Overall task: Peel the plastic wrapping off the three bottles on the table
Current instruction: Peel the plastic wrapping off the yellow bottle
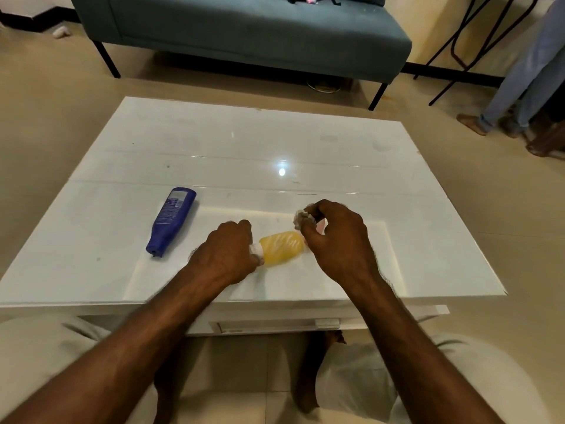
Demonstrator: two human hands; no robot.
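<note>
Head view: yellow bottle [282,247] lies on its side on the white table [244,142], near the front edge, between both hands. Left hand [227,255] is closed around its white cap end. Right hand [337,237] pinches a crumpled bit of clear wrap [302,216] just above the bottle's other end. Blue bottle [171,220] lies flat to the left, apart from the hands.
</note>
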